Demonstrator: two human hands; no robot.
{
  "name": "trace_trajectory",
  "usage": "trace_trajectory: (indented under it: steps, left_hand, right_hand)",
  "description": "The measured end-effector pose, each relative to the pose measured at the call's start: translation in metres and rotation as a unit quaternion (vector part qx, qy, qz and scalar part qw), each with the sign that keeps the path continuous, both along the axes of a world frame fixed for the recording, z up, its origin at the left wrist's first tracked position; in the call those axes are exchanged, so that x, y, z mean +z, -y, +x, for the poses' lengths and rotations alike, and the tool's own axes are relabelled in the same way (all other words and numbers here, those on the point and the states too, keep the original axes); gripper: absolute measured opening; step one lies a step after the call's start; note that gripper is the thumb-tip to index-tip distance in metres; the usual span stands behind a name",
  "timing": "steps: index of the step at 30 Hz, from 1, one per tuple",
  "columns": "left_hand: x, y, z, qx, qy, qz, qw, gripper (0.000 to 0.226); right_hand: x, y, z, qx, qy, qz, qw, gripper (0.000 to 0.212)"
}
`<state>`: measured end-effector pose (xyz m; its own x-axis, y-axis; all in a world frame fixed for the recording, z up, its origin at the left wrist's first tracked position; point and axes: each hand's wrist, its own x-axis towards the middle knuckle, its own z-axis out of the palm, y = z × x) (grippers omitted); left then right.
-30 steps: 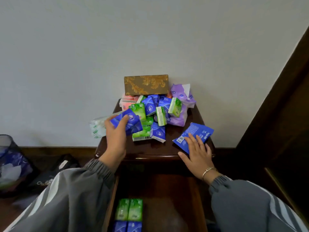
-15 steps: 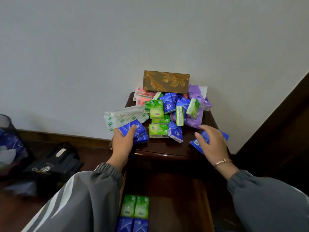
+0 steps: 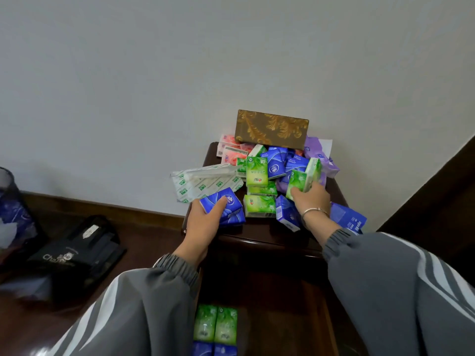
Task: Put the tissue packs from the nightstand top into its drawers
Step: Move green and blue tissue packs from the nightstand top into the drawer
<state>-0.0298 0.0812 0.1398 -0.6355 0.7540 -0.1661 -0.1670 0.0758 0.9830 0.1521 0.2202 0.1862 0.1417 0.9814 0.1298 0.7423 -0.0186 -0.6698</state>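
A person's left hand (image 3: 205,222) grips a blue pack (image 3: 224,205) at the near-left corner of the nightstand (image 3: 259,231). The thumb lies across the wrapper's top and the fingers are hidden beneath it. The right hand (image 3: 311,199) curls round the lower end of a green pack (image 3: 299,180) that stands tilted in the heap of tissue packs (image 3: 259,173) between and beyond both hands. More green packs lie between the two hands, purple ones (image 3: 318,152) sit past the right fingertips, and a flat blue pack (image 3: 347,219) lies under the right wrist. A gold-patterned box (image 3: 272,128) stands behind the heap against the wall.

Below the wrists, the open drawer (image 3: 282,304) already holds a short row of stowed packs (image 3: 215,322), green above blue, on the left-hand side.

The packs look light and soft, and their glossy film is likely slippery. A pinch across the narrow sides should hold better than pressure on the flat faces. Pulling one loose from the heap may tip its neighbours toward the edge. To the left of the left arm, a black bag (image 3: 77,250) sits on the floor.
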Motion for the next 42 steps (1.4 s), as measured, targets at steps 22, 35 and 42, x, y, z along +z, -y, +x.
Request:
trace_trajectory:
  steps: [22,35,42]
  left_hand:
    - [0.0,0.002,0.0,0.006,-0.018,0.019,1.0,0.028]
    - [-0.005,-0.002,0.001,-0.002,-0.021,0.004,1.0,0.038]
    - [-0.008,-0.001,0.0,0.007,-0.033,0.008,0.999,0.033]
  right_hand:
    - [0.018,-0.071,0.016,0.084,-0.302,-0.097,0.944,0.017]
    - [0.022,-0.054,0.023,0.077,-0.342,-0.035,0.936,0.019]
    - [0.066,0.007,0.063,0.188,-0.649,-0.103,0.73,0.02]
